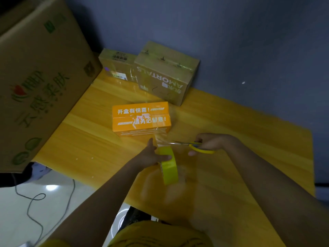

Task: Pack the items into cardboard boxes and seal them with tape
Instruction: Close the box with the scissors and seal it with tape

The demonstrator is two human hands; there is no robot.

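Tape roll [170, 165] in left hand [151, 155]

A small box [141, 119] lies on the table [231, 132], near its middle. Behind it, against the wall [231, 41], two taped boxes [165, 73] stand side by side, touching. A large carton [39, 77] rises at the table's left edge. Before the small box, the left hand [153, 155] holds a tape roll [169, 166]; the right hand [210, 142], just right of it, holds scissors [194, 146]. A cable [35, 198] lies on the floor [21, 220], left of the table.
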